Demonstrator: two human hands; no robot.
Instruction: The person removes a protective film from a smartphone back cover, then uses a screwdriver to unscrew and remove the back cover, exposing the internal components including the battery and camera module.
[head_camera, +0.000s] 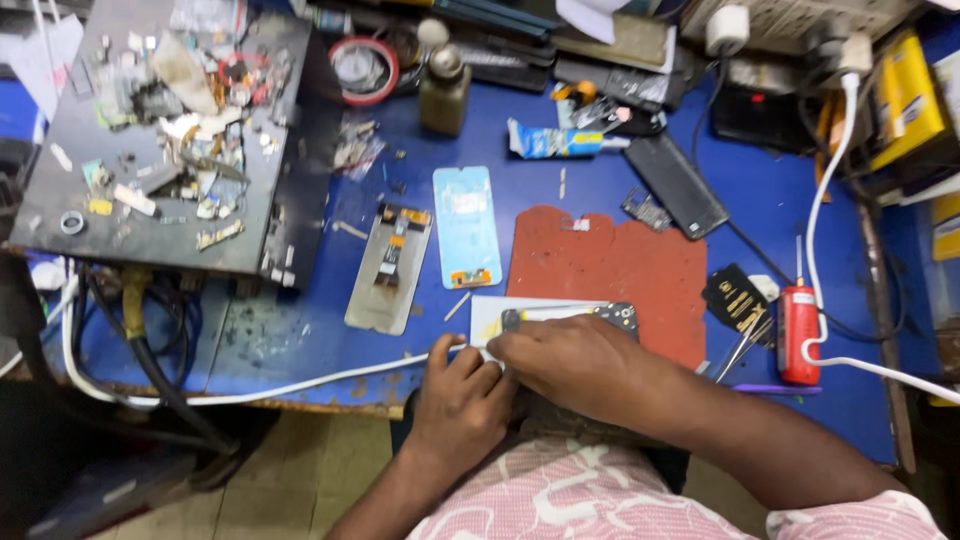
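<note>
At bench's near edge: my left hand (462, 395) and right hand (560, 362), fingers pinched on an opened phone (560, 318) beside the red mat (610, 270). Step: prying; next needs steady, gentle leverage.

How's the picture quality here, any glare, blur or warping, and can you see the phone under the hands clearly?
Head view: bright, even light with soft shadows; mild glare on the pale blue screen panel; straight edges bow toward the corners, so a wide lens; the cluttered black tray reads soft in detail; the left hand and right hand are fairly sharp but cover most of the opened phone.
</note>
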